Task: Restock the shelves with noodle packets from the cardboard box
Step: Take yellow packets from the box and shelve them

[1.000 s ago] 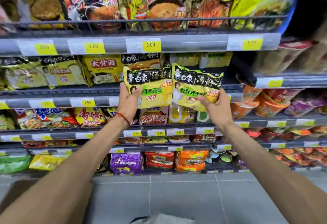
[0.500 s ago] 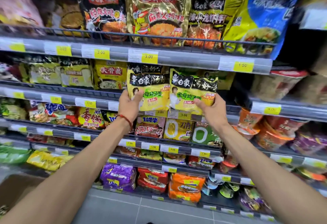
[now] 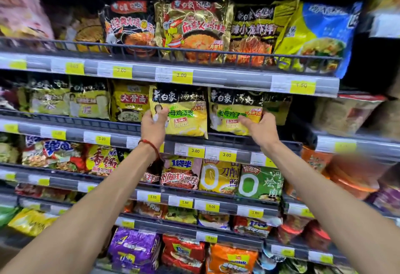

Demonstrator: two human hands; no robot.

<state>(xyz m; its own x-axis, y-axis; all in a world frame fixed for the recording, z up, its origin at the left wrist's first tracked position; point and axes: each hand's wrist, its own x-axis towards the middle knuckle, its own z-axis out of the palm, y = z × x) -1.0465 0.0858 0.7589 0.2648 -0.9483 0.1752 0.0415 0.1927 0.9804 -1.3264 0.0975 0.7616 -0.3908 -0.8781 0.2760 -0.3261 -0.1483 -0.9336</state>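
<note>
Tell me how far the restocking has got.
Done: neighbouring packets line the shelf. In hand: left hand grips the left yellow packet, right hand the right yellow packet, at its front edge. Left: seat and release both; the box is out of view.

Both my forearms are bare; a thin red string bracelet (image 3: 151, 143) circles the wrist below my left hand (image 3: 154, 125).

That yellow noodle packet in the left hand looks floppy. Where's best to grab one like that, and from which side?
Probably its lower left edge, from below, as the left hand does: thumb across the front. The yellow packet stands upright, and the upper shelf sits close over its top, leaving little room. The right hand holds a second packet likewise.
</note>
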